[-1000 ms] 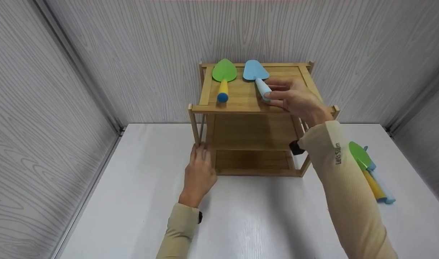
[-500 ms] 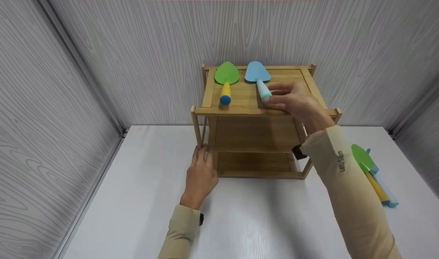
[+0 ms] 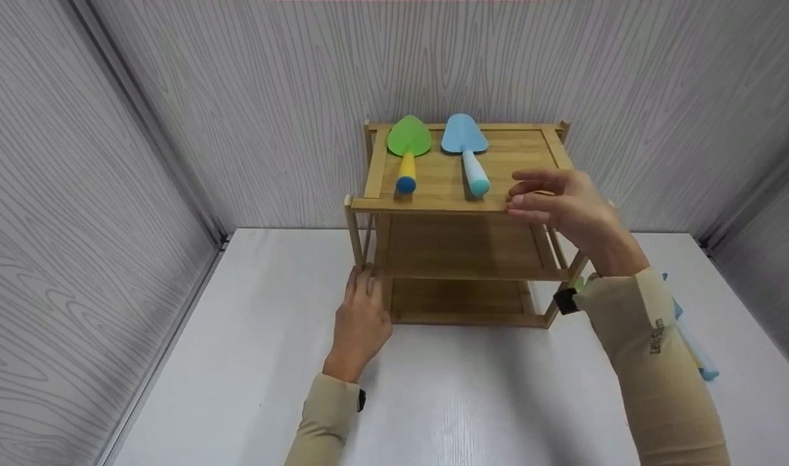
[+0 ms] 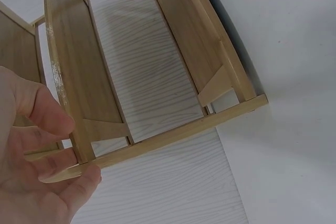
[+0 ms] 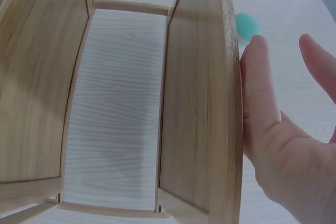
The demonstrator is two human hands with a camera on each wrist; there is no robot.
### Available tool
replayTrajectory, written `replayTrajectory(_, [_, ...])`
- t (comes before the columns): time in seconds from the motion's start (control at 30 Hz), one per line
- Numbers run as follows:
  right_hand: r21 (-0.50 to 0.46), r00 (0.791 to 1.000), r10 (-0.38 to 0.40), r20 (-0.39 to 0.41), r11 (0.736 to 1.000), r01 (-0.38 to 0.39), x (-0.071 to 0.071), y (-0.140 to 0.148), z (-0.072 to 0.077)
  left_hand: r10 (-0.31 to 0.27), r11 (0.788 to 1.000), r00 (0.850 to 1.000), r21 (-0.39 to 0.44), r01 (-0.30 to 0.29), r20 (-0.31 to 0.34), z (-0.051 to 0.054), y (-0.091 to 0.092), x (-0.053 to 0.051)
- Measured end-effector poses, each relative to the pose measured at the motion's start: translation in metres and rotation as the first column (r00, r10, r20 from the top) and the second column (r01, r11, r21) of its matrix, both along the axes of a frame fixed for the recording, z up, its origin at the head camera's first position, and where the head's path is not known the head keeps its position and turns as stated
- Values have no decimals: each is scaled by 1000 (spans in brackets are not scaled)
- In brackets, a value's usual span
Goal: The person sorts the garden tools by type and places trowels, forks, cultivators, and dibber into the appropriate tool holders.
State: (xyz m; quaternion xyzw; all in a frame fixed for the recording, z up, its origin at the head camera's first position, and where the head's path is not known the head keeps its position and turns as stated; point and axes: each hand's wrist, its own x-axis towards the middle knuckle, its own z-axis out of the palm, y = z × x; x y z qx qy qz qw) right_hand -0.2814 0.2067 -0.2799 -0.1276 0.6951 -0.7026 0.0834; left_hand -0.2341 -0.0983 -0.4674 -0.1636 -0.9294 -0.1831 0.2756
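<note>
Blue trowel — it lies on the top shelf of a three-tier wooden rack, blade toward the back wall, handle toward the front rail.

From the left, the person's left hand is at the rack's front left upright, low down by the middle shelf. The head view gives mostly the back of this hand; the left wrist view shows the thumb and fingers bent round the wood where shelf and upright meet, grasping the rack. A pale, shiny patch on the shelf's edge shows there too, but not from the head.

At the left of the top shelf lies a green trowel with a yellow handle and dark blue end, beside the blue one and apart from it. Right of both is the right hand, released, its fingers loosely bent near the blue trowel's handle but clear of it. The right wrist view shows the thumb apart from the fingers and the turquoise handle end beyond them; whether the fingers touch the front rail I cannot tell.

Farthest right, on the white table, a light blue handle lies partly behind the right sleeve, bits of green and yellow near it — only the head view takes these in.
</note>
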Motion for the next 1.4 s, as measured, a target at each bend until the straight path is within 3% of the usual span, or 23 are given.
replayTrajectory(0.2, [-79, 998, 30, -60, 996, -34, 13, 21, -12, 4, 1000, 1000, -3, -4, -28, 1, -3, 1])
replayTrajectory(0.47, [-61, 990, 91, -106, 993, -98, 25, 52, -39, 13, 1000, 1000, -11, -13, -5, 1, -3, -1])
replayTrajectory(0.97, [-57, 989, 147, 7, 988, -146, 30, 105, -102, -1, 1000, 1000, 13, 1, -22, 0, -1, 0])
replayTrajectory(1.2, [-132, 981, 184, 60, 976, -175, 32, 133, -128, -16, 1000, 999, 18, 17, -37, -3, 0, 0])
replayTrajectory(1.4, [-161, 978, 125, 166, 982, -98, 34, 152, -145, -15, 1000, 999, 11, 15, -43, -4, -1, 0])
